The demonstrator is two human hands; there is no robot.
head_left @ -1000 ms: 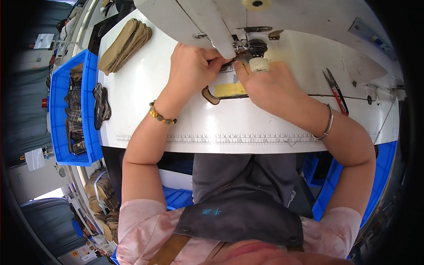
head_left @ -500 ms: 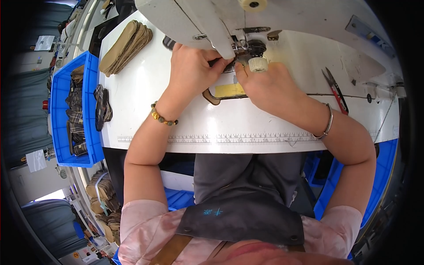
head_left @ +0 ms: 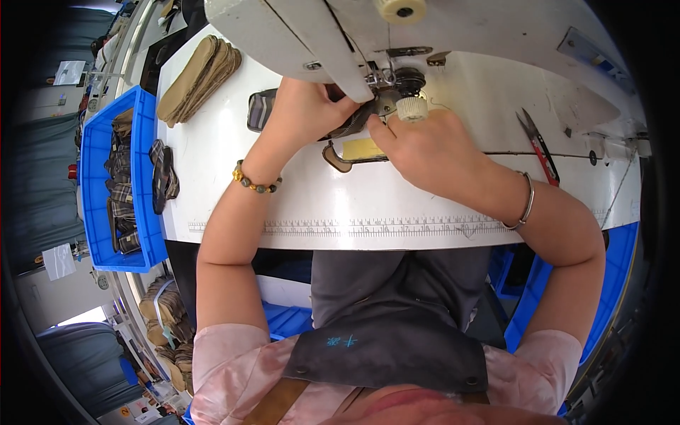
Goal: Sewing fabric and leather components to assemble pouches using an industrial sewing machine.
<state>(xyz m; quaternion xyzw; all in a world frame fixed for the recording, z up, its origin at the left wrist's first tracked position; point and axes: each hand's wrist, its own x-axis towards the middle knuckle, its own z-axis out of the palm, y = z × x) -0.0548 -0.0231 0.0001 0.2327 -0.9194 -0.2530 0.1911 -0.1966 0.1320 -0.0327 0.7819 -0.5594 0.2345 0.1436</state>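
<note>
The dark striped fabric piece (head_left: 350, 127) lay across the desk (head_left: 212, 170) just beneath my left hand (head_left: 303, 113), its long axis running roughly left to right: a striped end stuck out past the left side of that hand, and the darker end came out on the right, beside the presser foot of the sewing machine (head_left: 496, 35). My left hand was the nearer, lying over the middle of the piece, thumb and forefinger pinched on its edge close to the needle. My right hand (head_left: 428, 149) sat just off the right end, its forefinger pointing left at the fabric; I could not make out whether those curled fingers gripped anything. Between me and the piece lay a yellow strip (head_left: 363, 149). To my far left stood a blue bin (head_left: 147, 177) with plaid pieces (head_left: 122, 191) heaped inside, and another plaid pair (head_left: 163, 177) lay just outside its wall. A second blue bin (head_left: 613, 262) showed partly below the desk on my right; its contents were hidden.
</note>
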